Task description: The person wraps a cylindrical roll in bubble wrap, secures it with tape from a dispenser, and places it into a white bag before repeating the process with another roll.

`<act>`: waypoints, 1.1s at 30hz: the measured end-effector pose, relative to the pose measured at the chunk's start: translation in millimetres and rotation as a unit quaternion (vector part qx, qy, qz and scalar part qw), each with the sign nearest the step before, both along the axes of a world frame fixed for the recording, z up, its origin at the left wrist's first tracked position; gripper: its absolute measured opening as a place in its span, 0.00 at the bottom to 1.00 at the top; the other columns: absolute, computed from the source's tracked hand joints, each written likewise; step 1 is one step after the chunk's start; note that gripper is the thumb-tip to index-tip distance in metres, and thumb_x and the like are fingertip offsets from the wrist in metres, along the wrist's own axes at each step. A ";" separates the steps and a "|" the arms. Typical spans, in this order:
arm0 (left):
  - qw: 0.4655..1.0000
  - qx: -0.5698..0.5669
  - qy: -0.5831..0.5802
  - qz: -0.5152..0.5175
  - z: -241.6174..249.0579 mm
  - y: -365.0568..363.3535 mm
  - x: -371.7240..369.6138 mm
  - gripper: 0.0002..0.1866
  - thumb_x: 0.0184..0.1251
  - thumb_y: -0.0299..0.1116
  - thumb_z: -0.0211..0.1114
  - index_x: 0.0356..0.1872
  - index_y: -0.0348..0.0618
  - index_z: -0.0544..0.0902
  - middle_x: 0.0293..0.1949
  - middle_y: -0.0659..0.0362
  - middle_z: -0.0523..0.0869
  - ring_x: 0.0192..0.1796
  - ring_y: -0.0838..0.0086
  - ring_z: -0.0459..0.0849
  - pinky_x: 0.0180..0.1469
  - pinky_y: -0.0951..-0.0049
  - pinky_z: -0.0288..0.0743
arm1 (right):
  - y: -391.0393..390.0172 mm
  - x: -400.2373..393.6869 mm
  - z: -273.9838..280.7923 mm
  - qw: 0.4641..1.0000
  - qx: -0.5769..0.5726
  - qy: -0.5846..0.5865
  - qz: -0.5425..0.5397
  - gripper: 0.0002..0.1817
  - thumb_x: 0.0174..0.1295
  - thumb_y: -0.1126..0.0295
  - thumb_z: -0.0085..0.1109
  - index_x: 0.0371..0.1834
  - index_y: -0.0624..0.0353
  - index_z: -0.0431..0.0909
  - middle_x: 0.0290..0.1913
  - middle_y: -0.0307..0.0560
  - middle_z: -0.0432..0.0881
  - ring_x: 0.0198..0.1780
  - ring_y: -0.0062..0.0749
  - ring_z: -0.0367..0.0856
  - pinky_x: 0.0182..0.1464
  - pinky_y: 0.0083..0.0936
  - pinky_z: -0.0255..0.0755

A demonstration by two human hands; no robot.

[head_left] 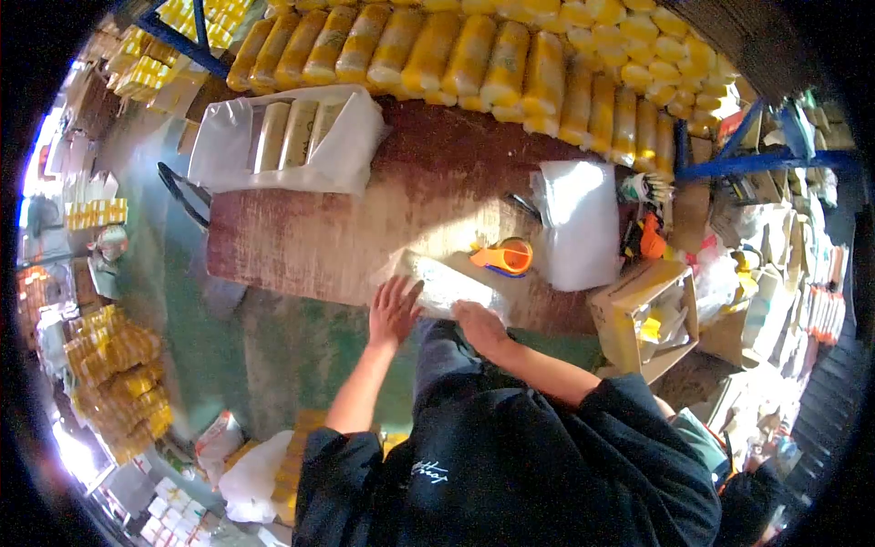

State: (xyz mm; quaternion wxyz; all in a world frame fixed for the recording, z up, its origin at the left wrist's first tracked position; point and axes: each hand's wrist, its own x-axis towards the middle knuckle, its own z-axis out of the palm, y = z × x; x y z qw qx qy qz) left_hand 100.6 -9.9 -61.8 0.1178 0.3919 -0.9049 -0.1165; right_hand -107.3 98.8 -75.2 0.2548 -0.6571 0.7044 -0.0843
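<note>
A package in clear, shiny wrap (447, 284) lies at the front edge of the wooden table (301, 242). On its left end rests my left hand (396, 310), fingers spread. My right hand (480, 328) is at its right end, with the fingers bent over the near side. Just behind the package is an orange tape dispenser (503, 257). A stack of white foam sheets (579, 228) lies to the right, with a dark, thin object (524, 207) by its left edge.
A plastic-lined box (205, 150) with rolls stands at the back left. Yellow wrapped rolls (437, 55) line the back. An open carton (638, 314) sits off the right end, near blue rack bars (766, 164). Part of another person (752, 497) shows at lower right.
</note>
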 end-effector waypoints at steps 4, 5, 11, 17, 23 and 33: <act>0.971 0.070 0.017 -0.230 -59.1 -63.2 11.0 0.11 0.67 0.37 0.66 0.49 0.53 0.86 0.51 0.59 0.85 0.62 0.59 0.80 0.70 0.55 0.72 | 5.1 -14.6 -4.7 0.996 -0.085 -0.004 0.010 0.08 0.62 0.68 0.61 0.40 0.59 0.77 0.37 0.52 0.80 0.42 0.48 0.84 0.40 0.42 0.83; 0.964 0.140 -0.003 -0.227 -50.0 -72.2 3.2 0.07 0.67 0.37 0.64 0.43 0.53 0.86 0.45 0.60 0.86 0.56 0.60 0.83 0.64 0.56 0.77 | 5.2 -16.3 -8.0 0.988 -0.143 -0.052 -0.034 0.08 0.60 0.70 0.65 0.38 0.59 0.76 0.35 0.54 0.79 0.37 0.51 0.82 0.37 0.46 0.79; 0.943 0.045 -0.104 -0.312 -86.4 -105.6 -33.2 0.10 0.69 0.44 0.63 0.46 0.57 0.84 0.43 0.62 0.82 0.50 0.64 0.83 0.52 0.59 0.82 | 12.8 -31.2 -31.3 0.978 -0.141 -0.108 -0.108 0.07 0.61 0.71 0.68 0.36 0.58 0.78 0.29 0.57 0.79 0.32 0.59 0.81 0.36 0.50 0.75; 0.932 0.103 -0.091 -0.336 -104.3 -117.8 -42.8 0.13 0.68 0.45 0.67 0.47 0.52 0.80 0.45 0.56 0.81 0.51 0.59 0.81 0.53 0.58 0.79 | 18.5 -63.3 -44.4 0.980 -0.052 0.027 -0.188 0.17 0.63 0.59 0.71 0.35 0.58 0.74 0.30 0.53 0.81 0.30 0.54 0.83 0.32 0.46 0.79; 0.922 0.216 -0.022 -0.319 -114.4 -136.5 -48.4 0.18 0.64 0.43 0.70 0.50 0.47 0.82 0.51 0.52 0.82 0.58 0.54 0.80 0.61 0.51 0.75 | 1.1 -73.4 -19.2 0.979 -0.144 0.083 -0.119 0.09 0.62 0.67 0.63 0.39 0.56 0.74 0.36 0.47 0.78 0.39 0.46 0.82 0.37 0.42 0.80; 0.999 0.016 -0.032 -0.013 -59.5 -64.3 -39.1 0.22 0.60 0.47 0.74 0.46 0.43 0.80 0.50 0.49 0.81 0.54 0.53 0.79 0.61 0.50 0.71 | -47.5 -3.5 -45.3 0.983 0.016 -0.119 -0.139 0.24 0.53 0.61 0.76 0.49 0.54 0.76 0.54 0.54 0.78 0.54 0.58 0.77 0.57 0.46 0.74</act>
